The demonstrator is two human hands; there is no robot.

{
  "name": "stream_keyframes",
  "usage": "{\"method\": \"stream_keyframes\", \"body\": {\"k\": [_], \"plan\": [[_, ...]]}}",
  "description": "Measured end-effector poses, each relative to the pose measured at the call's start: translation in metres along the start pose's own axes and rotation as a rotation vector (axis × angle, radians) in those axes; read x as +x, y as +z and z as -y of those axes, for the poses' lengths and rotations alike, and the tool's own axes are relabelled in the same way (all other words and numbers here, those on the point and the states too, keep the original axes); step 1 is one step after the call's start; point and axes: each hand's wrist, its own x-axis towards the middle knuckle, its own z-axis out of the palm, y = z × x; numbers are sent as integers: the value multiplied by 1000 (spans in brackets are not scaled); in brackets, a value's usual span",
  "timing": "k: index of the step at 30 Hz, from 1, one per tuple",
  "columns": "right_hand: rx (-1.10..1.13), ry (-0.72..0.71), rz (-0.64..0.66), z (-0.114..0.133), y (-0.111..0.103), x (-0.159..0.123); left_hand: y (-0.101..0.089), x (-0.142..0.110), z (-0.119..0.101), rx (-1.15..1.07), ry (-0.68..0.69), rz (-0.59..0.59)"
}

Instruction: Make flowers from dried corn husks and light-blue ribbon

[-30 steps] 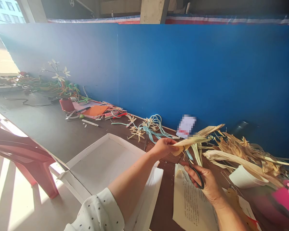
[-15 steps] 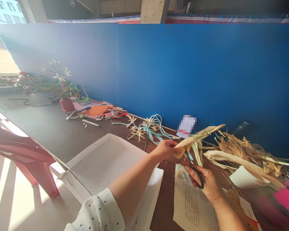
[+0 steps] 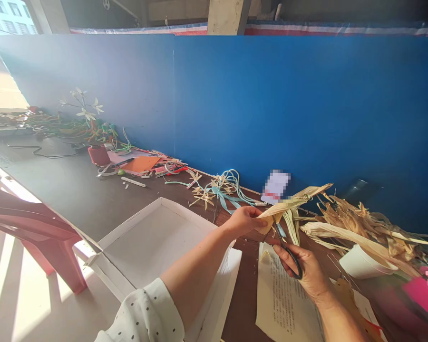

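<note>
My left hand [image 3: 248,221] pinches a dried corn husk [image 3: 288,204], whose long pale end points up to the right. A small yellowish piece hangs below the fingertips. In my right hand [image 3: 305,270] is a pair of black-handled scissors [image 3: 295,266], fingers through the loops. The blades reach up to the lower edge of the husk, close to my left fingers; whether they are parted I cannot make out. Beneath my right hand lies a printed sheet [image 3: 281,299] with a small folded yellow piece [image 3: 266,259] on it.
Dried husks [image 3: 360,218] are heaped at the right, by a tilted white cup [image 3: 367,263]. A shallow white box [image 3: 139,237] sits left. Husk flowers [image 3: 203,194] with light-blue cords lie along the blue panel [image 3: 235,104]. Beside the table stands a red chair [image 3: 39,228].
</note>
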Motion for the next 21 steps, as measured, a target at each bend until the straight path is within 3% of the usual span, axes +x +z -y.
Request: {"method": "stream_keyframes", "body": {"k": [13, 17, 21], "plan": [[9, -9, 1, -3, -1, 2, -5, 1, 2, 210, -6, -7], [65, -24, 6, 1, 2, 2, -3, -1, 2, 197, -16, 5], [105, -9, 42, 9, 5, 0, 2, -1, 7, 77, -48, -66]]}}
